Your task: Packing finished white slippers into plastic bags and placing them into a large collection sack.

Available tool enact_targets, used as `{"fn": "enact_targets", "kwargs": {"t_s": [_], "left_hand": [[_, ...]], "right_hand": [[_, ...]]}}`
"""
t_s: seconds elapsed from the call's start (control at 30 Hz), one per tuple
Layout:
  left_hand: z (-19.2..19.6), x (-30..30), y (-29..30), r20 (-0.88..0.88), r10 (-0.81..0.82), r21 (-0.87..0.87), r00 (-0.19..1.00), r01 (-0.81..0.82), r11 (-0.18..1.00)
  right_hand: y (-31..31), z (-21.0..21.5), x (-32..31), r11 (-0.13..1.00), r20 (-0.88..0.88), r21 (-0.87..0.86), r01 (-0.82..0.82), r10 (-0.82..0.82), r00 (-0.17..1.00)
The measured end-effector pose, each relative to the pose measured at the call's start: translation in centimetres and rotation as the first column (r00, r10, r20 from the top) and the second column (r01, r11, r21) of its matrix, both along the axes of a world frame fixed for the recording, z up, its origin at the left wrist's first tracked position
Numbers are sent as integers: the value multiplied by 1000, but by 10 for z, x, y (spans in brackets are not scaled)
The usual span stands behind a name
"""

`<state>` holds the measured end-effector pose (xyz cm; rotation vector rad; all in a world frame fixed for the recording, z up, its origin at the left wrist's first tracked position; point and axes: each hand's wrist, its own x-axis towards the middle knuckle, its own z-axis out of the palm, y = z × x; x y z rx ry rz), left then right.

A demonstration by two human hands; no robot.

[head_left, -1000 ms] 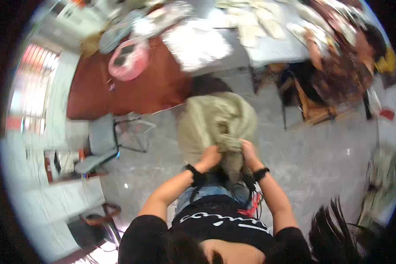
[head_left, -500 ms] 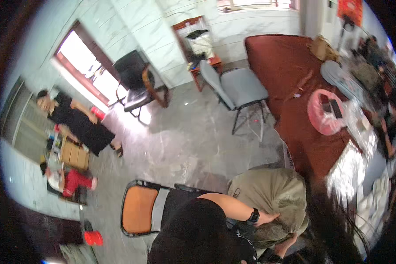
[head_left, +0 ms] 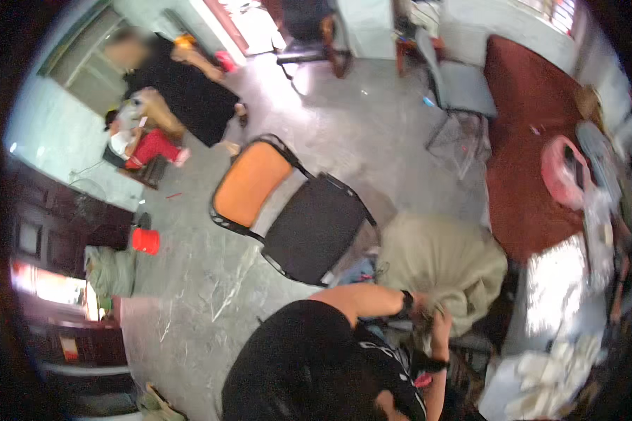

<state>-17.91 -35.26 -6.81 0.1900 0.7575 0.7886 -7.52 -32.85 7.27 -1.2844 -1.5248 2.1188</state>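
A bulging olive-beige cloth sack [head_left: 439, 256] stands in front of me, right of the middle. Its fabric is bunched into folds on the side nearest me. There my left hand [head_left: 420, 306], with a black band on its wrist, closes on the gathered cloth; its fingers are partly hidden and blurred. Close beside it, my right hand [head_left: 440, 325] also grips the folds, with its forearm rising from the lower edge. What the sack holds is hidden.
Left of the sack stands a chair [head_left: 309, 228] with a black seat and orange back. A brown-covered table [head_left: 519, 140] bears a pink bag-lined basin [head_left: 563, 172]. White cloth pieces [head_left: 555, 379] lie at the lower right. A person in black [head_left: 182, 91] stands near a seated person [head_left: 151, 144].
My view has turned, so the room sits differently in it. My right hand has come up beside the left, and both now hold the bunched cloth. The person in black appears nearer the seated one.
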Motion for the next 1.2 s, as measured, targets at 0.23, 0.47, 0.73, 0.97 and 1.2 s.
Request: {"fn": "enact_targets", "kwargs": {"t_s": [0.23, 0.47, 0.73, 0.97, 1.2], "left_hand": [[113, -41, -73, 70, 386, -235, 920, -361, 903], [-7, -25, -133, -402, 283, -4, 871, -311, 950], [63, -13, -189, -856, 119, 357, 504, 409, 840], [131, -114, -300, -896, 226, 416, 381, 549, 725], [135, -207, -414, -968, 139, 168, 208, 128, 978]], "right_hand": [[-7, 18, 45, 819, -289, -574, -5, -197, 937], [-71, -27, 39, 528, 327, -796, 295, -35, 944], [-134, -100, -6, 869, -57, -485, 93, -137, 989], [-179, -81, -21, 657, 17, -610, 443, -548, 837], [-132, -185, 34, 979, 124, 33, -200, 195, 973]]}}
